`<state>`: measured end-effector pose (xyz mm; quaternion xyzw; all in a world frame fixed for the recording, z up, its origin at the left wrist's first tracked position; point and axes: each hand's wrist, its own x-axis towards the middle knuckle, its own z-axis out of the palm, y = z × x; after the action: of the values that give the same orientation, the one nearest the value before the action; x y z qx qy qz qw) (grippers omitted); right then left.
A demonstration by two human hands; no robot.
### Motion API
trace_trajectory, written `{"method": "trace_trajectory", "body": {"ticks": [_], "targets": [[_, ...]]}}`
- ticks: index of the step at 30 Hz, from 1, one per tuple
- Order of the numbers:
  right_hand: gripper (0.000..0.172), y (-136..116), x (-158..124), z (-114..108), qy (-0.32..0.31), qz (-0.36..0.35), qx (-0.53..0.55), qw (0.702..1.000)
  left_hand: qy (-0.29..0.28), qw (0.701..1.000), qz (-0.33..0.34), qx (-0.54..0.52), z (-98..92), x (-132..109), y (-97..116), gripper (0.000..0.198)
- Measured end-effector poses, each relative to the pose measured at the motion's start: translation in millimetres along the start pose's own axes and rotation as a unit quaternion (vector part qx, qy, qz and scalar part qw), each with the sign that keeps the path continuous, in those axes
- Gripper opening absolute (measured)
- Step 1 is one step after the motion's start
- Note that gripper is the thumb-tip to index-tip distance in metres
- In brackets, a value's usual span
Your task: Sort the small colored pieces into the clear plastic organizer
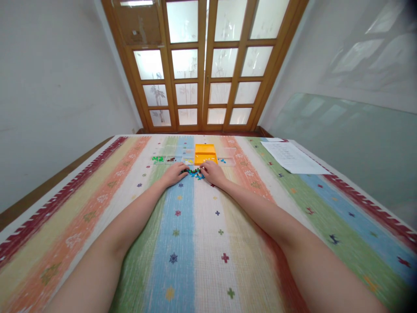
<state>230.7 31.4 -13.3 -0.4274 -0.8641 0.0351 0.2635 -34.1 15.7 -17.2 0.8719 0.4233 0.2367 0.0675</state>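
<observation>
My left hand (176, 173) rests on the cloth at the left edge of a small heap of mixed blue, green and dark plastic pieces (195, 173). Its fingers touch the heap, with the thumb apart from them. From the right side, my right hand (212, 172) reaches the same heap, thumb and fingers slightly apart around some dark pieces. Just behind the hands stands an open yellow box (205, 149) with a few light pieces in it. A clear divided tray (230, 152) lies beneath or around the box; its compartments hold green pieces (157, 159), brown pieces (171, 159) and blue pieces (223, 161).
A striped, patterned cloth (208, 256) covers the table. White paper sheets (291, 157) with writing lie at the right rear. Beyond the table's far edge are wooden glazed doors (202, 87), with walls on both sides and a glass panel (352, 143) leaning at the right.
</observation>
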Motion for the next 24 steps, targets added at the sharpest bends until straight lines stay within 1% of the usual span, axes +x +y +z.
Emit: {"method": "trace_trajectory", "body": {"ticks": [4, 6, 9, 11, 13, 19, 21, 24], "targets": [[0.025, 4.4, -15.5, -10.2, -0.021, 0.001, -0.009, 1.000, -0.004, 1.000, -0.001, 0.010, 0.5, 3.2, -1.7, 0.028], [0.033, 2.3, -19.2, -12.8, -0.030, 0.002, -0.019, 0.999, -0.007, 1.000, 0.002, 0.025, -0.3, 4.0, -1.0, 0.031], [0.049, -2.2, -20.0, -14.0, -0.046, 0.002, -0.038, 0.998, -0.012, 0.999, 0.008, 0.050, -2.0, 4.9, 1.6, 0.044], [0.054, -3.7, -19.3, -13.9, -0.057, -0.001, -0.045, 0.997, -0.021, 0.998, 0.014, 0.060, -2.4, 6.0, 3.3, 0.053], [0.057, -3.9, -18.7, -13.8, -0.067, -0.007, -0.046, 0.997, -0.029, 0.997, 0.016, 0.065, -1.6, 8.0, 5.0, 0.057], [0.057, -1.9, -18.0, -13.2, -0.072, -0.009, -0.047, 0.996, -0.038, 0.998, 0.014, 0.048, 6.5, 19.1, 15.1, 0.061], [0.053, -0.8, -17.8, -13.5, -0.071, -0.012, -0.040, 0.997, -0.044, 0.998, 0.019, 0.045, 8.0, 22.4, 19.4, 0.060], [0.040, 1.8, -18.3, -15.2, -0.073, -0.029, -0.015, 0.997, -0.051, 0.997, 0.021, 0.047, 8.2, 24.6, 23.2, 0.057]]}}
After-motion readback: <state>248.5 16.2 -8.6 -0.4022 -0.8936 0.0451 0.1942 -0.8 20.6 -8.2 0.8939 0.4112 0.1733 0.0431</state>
